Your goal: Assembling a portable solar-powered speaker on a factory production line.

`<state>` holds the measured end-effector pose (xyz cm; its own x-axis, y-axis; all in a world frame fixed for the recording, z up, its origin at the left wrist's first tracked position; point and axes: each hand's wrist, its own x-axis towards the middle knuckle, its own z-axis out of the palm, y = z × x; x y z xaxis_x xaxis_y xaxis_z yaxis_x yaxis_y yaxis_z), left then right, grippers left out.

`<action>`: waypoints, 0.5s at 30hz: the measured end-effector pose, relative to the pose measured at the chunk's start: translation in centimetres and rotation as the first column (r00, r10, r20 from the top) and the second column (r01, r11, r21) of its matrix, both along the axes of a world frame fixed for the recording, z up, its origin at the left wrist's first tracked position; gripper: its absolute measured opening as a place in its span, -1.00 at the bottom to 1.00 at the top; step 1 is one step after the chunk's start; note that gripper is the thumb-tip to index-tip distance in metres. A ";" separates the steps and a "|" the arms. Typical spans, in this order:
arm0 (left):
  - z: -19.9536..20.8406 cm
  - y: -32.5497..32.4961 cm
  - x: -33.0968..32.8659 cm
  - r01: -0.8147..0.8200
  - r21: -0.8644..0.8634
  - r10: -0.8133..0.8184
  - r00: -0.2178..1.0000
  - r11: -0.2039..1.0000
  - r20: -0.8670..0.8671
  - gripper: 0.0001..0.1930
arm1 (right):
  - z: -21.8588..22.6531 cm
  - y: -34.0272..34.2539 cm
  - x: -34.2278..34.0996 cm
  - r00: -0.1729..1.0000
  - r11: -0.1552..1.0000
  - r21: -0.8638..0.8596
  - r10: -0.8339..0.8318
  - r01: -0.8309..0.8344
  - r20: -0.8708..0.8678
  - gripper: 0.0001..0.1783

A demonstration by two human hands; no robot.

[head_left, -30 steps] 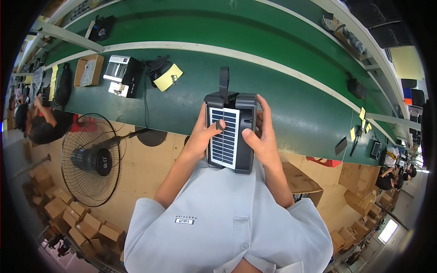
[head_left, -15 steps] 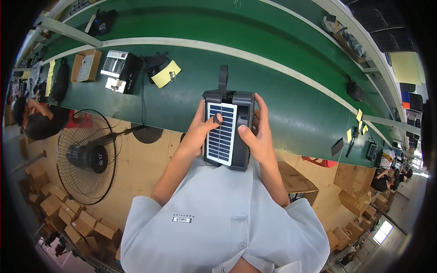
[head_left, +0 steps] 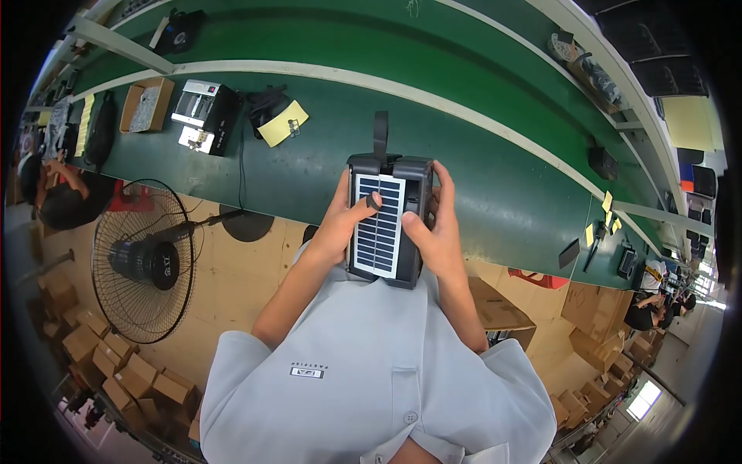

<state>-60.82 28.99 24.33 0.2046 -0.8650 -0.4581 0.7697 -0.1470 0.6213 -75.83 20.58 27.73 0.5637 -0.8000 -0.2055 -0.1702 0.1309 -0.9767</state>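
From the head view, I have the black solar lantern [head_left: 384,219] at the centre of the frame, lifted above the green desk [head_left: 495,185]. My left hand [head_left: 344,220] wraps its left side, thumb lying on the solar panel [head_left: 377,222]; my right hand [head_left: 434,232] clasps the right side, thumb pressed on the top face. Both hands are closed around it. I judge a loose grip could let it drop to the floor, near the standing fan [head_left: 143,259] at lower left.
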 end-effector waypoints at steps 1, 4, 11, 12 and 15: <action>0.2 -0.1 -0.1 -0.001 -0.009 0.001 0.998 1.000 0.059 -0.36 | -0.1 0.0 0.1 1.000 1.000 -0.003 0.000 0.000 0.000 0.01; 0.6 -0.3 -0.3 -0.018 -0.006 0.018 0.999 1.000 0.045 -0.38 | -0.6 0.1 0.1 1.000 1.000 -0.007 0.011 -0.011 -0.010 0.00; -0.1 -0.9 -0.6 -0.046 -0.016 0.046 0.999 0.999 0.022 -0.40 | -3.0 -0.4 0.7 1.000 1.000 -0.020 -0.005 0.005 -0.015 -0.04; -0.2 -1.1 -0.7 -0.070 -0.023 0.071 0.997 0.997 0.041 -0.40 | -3.7 -0.7 0.9 1.000 0.996 -0.090 0.008 -0.007 0.009 -0.04; 0.0 -1.2 -0.5 -0.090 -0.030 0.092 0.993 0.996 0.068 -0.39 | -3.7 -0.9 1.2 0.998 0.977 -0.209 0.051 -0.044 0.027 -0.03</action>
